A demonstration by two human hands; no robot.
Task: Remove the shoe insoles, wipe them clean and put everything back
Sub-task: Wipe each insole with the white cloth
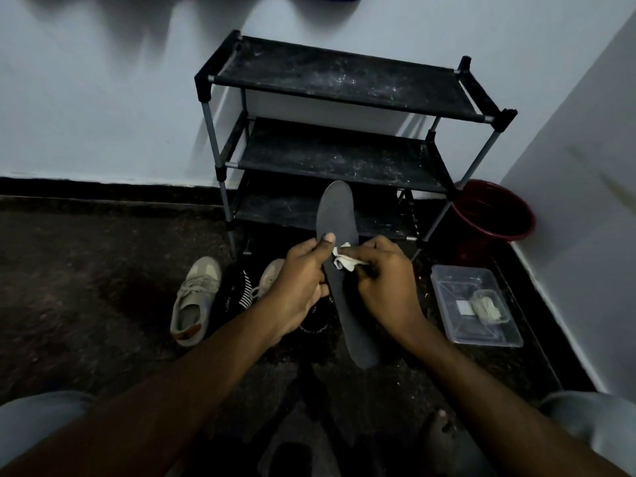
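Holding the dark insole (335, 211) mid-air in front of us, long axis pointing away, far end overlapping the rack's bottom shelf in view. Left hand (296, 284) grips its left edge, thumb on the top face. Right hand (385, 280) pinches a small white cloth (344, 259) against the insole's middle. Below the hands on the dark floor: one beige sneaker (194, 301), a second sneaker (272, 275) partly hidden by our left hand. To the right, a clear plastic tub (481, 335) with a wadded rag (487, 306) inside. Beyond, a dusty black shoe rack (340, 77) against the wall, red bucket (494, 215) beside it.
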